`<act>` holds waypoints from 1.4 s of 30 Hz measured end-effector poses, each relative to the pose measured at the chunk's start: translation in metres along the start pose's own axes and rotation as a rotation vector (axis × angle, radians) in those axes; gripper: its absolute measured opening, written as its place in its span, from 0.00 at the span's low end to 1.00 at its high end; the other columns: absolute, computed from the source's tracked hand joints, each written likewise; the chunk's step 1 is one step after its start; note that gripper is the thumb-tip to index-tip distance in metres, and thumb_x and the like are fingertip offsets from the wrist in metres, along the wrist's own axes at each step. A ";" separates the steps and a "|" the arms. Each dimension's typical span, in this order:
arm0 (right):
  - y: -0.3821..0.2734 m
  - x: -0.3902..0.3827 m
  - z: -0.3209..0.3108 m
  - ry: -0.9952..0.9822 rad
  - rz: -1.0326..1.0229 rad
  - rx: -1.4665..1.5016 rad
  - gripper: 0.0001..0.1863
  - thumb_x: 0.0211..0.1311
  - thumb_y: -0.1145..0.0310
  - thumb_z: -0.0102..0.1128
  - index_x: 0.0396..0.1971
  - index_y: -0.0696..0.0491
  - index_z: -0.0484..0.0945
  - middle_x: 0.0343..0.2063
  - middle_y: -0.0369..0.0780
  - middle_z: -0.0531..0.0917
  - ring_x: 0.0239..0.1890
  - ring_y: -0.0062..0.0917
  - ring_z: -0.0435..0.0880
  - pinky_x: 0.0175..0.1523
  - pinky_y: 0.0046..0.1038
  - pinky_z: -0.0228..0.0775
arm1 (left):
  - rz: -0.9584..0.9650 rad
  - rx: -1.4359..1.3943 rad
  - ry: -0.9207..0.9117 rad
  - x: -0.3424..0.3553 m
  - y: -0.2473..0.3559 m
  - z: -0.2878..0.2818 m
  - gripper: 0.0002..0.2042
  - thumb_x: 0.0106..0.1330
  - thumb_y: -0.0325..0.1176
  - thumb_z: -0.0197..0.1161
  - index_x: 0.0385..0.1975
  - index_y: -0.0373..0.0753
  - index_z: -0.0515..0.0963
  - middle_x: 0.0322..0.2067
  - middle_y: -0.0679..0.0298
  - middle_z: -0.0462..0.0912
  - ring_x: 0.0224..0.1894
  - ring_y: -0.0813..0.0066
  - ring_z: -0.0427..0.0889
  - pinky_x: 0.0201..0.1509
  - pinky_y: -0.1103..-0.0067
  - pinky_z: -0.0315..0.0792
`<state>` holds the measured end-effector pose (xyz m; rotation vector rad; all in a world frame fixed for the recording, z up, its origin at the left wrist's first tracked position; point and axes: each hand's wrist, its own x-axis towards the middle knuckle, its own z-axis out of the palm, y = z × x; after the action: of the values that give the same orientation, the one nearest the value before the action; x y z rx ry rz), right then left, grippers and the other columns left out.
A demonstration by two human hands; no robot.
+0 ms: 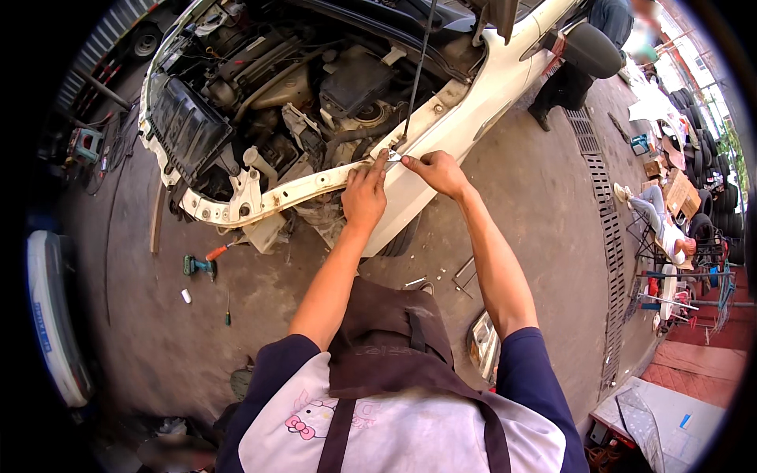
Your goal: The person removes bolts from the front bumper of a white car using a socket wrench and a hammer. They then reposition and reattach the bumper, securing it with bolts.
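Observation:
Both hands are at the top edge of the white fender [410, 187], beside the uncovered engine bay of a car. My right hand [441, 173] is closed, with thumb and finger pinching the end of a small shiny metal tool [394, 156]; its exact kind is too small to make out. My left hand [365, 197] lies with fingers stretched along the fender's inner edge, its fingertips beside the tool. Just above my hands, a thin dark prop rod [421, 71] rises from the bay's edge.
On the floor to the left lie a teal cordless drill [199, 267], an orange-handled tool [217, 252] and a screwdriver [228, 313]. A headlight [482, 345] lies by my right side. Someone in dark trousers [561, 91] stands beyond the fender. A drain grate [611, 236] runs along the right.

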<state>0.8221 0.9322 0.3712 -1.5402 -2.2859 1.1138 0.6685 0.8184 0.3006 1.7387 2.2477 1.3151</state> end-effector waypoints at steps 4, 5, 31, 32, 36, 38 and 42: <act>-0.017 -0.032 0.054 0.307 0.179 0.151 0.38 0.64 0.38 0.59 0.23 0.66 0.81 0.18 0.55 0.79 0.24 0.43 0.81 0.36 0.41 0.72 | 0.001 -0.039 -0.009 0.005 -0.001 -0.001 0.23 0.71 0.34 0.59 0.66 0.62 0.73 0.39 0.61 0.83 0.44 0.57 0.79 0.44 0.65 0.77; -0.025 -0.037 0.071 0.398 0.250 0.210 0.37 0.65 0.38 0.59 0.24 0.66 0.81 0.20 0.55 0.80 0.26 0.44 0.82 0.37 0.42 0.72 | 0.017 -0.049 -0.007 0.005 0.000 0.000 0.23 0.71 0.34 0.59 0.66 0.62 0.73 0.38 0.61 0.82 0.42 0.57 0.79 0.42 0.65 0.77; -0.006 0.018 0.003 -0.101 0.033 -0.023 0.28 0.59 0.42 0.65 0.27 0.58 0.86 0.24 0.45 0.85 0.31 0.35 0.85 0.40 0.36 0.74 | 0.003 -0.020 0.077 -0.003 0.000 0.004 0.22 0.70 0.35 0.61 0.63 0.65 0.76 0.28 0.65 0.80 0.30 0.62 0.82 0.30 0.68 0.75; -0.011 0.011 0.009 -0.004 0.033 -0.141 0.29 0.59 0.40 0.64 0.30 0.56 0.88 0.28 0.47 0.88 0.36 0.39 0.87 0.43 0.37 0.76 | -0.003 -0.039 0.089 -0.004 0.000 0.003 0.23 0.70 0.34 0.62 0.63 0.66 0.76 0.28 0.65 0.80 0.31 0.62 0.83 0.29 0.68 0.75; -0.030 -0.012 0.028 0.138 0.118 -0.094 0.27 0.61 0.41 0.62 0.38 0.53 0.89 0.37 0.50 0.88 0.45 0.46 0.86 0.52 0.42 0.75 | -0.018 -0.068 0.073 -0.002 -0.004 0.002 0.21 0.71 0.37 0.60 0.63 0.67 0.76 0.30 0.66 0.82 0.30 0.61 0.83 0.30 0.66 0.76; -0.039 -0.023 0.046 0.266 0.167 -0.020 0.26 0.62 0.42 0.61 0.38 0.53 0.89 0.37 0.51 0.87 0.45 0.47 0.85 0.52 0.42 0.75 | -0.008 -0.050 0.058 -0.002 -0.008 0.001 0.22 0.71 0.37 0.60 0.64 0.67 0.75 0.30 0.65 0.82 0.30 0.59 0.83 0.31 0.65 0.76; -0.037 -0.039 0.063 0.423 0.221 0.082 0.24 0.64 0.45 0.60 0.32 0.54 0.88 0.33 0.53 0.86 0.42 0.50 0.85 0.48 0.46 0.76 | 0.022 -0.044 0.025 -0.003 0.001 0.004 0.23 0.72 0.36 0.59 0.65 0.65 0.73 0.33 0.62 0.82 0.32 0.55 0.83 0.31 0.64 0.76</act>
<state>0.7804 0.8618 0.3613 -1.8220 -1.8079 0.8139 0.6723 0.8188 0.2967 1.7474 2.2009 1.3867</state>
